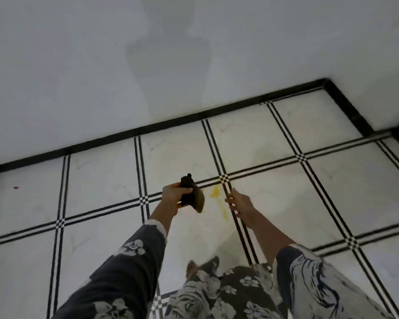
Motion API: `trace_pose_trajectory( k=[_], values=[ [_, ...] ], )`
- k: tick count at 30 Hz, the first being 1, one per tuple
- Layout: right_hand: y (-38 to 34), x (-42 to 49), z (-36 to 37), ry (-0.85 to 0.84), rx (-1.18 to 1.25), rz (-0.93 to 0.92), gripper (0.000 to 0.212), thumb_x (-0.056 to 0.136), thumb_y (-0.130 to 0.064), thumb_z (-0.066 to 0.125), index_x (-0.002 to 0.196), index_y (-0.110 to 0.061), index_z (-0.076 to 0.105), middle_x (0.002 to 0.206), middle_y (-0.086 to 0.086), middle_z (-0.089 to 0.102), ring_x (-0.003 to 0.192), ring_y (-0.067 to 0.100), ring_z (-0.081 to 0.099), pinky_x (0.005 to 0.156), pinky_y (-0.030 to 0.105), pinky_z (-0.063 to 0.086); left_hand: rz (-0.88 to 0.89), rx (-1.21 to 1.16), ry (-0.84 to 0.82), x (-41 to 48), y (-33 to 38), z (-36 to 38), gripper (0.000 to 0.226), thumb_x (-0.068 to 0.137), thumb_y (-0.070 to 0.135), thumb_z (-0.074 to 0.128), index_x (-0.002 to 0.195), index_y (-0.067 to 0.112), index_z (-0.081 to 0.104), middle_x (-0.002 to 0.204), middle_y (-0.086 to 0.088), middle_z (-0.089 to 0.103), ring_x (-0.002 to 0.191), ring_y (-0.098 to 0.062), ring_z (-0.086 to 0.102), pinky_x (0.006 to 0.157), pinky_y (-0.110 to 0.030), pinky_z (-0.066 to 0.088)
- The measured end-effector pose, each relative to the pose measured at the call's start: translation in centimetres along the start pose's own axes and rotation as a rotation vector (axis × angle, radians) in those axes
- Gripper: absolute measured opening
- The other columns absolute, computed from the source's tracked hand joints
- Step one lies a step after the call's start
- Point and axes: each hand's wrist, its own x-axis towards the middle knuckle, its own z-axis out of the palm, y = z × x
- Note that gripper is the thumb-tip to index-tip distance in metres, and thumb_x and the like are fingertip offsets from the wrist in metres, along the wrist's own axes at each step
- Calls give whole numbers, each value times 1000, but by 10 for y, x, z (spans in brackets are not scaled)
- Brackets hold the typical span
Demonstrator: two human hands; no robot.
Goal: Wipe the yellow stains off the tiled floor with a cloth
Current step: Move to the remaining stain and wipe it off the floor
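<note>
My left hand (173,194) grips a dark, bunched cloth (192,196) and holds it out above the floor, its lower end hanging down to the right. Yellow stains (218,199) streak the white tile just right of the cloth, between my two hands, and a small yellow spot (196,237) lies closer to me. My right hand (238,202) is held out to the right of the stains with fingers extended, holding nothing.
The white tiled floor (101,180) has black striped grout lines and a black skirting (194,117) along a grey wall. A small red speck (16,187) lies at the far left. My foot (191,269) and patterned garment show below.
</note>
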Motion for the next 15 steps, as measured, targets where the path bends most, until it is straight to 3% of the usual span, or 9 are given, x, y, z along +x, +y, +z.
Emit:
trace_pose_trajectory(
  k=[6, 10, 15],
  values=[
    [75, -35, 2, 94, 154, 43, 33, 97, -42, 36, 96, -16, 56, 107, 3, 57, 90, 18, 51, 78, 30, 36, -4, 120, -110, -17, -38, 3, 39, 81, -9, 63, 120, -6, 57, 112, -21, 61, 109, -40, 57, 80, -42, 48],
    [122, -51, 2, 186, 229, 6, 36, 98, -37, 36, 107, -9, 56, 105, 7, 58, 75, 12, 50, 57, 21, 35, 37, 230, -137, -25, -66, 2, 42, 79, -10, 64, 120, -6, 58, 112, -27, 61, 102, -43, 59, 69, -43, 53],
    [180, -75, 11, 239, 320, 35, 44, 99, -31, 36, 121, 3, 53, 124, 18, 57, 93, 20, 48, 58, 20, 35, 17, 394, -161, -35, -105, 1, 31, 80, -8, 64, 111, -8, 61, 109, -31, 62, 102, -45, 59, 74, -46, 53]
  ],
)
